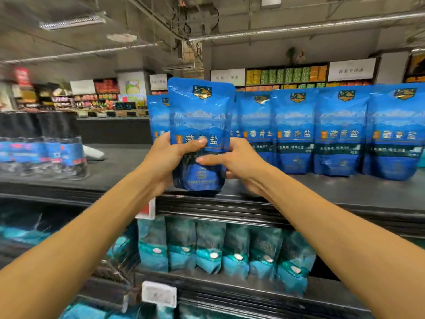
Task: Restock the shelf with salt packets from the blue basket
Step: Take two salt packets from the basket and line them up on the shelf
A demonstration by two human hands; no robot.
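The held salt packet [199, 125] bears large pale characters 藏青盐 across its middle, beside a small orange tag too blurred to read. The standing packets [340, 132] on the shelf [345, 192] carry the same 藏青盐. A white wall sign [351, 70] behind appears to read 袋装方便面. The price tags [159, 294] on the shelf edges are illegible.

Shop: stocked shelves [230, 201], price tags [159, 294], product aisles behind.

Bare ceiling pipes [299, 26] and a strip light [71, 23] hang above distant stocked shelving [286, 75].
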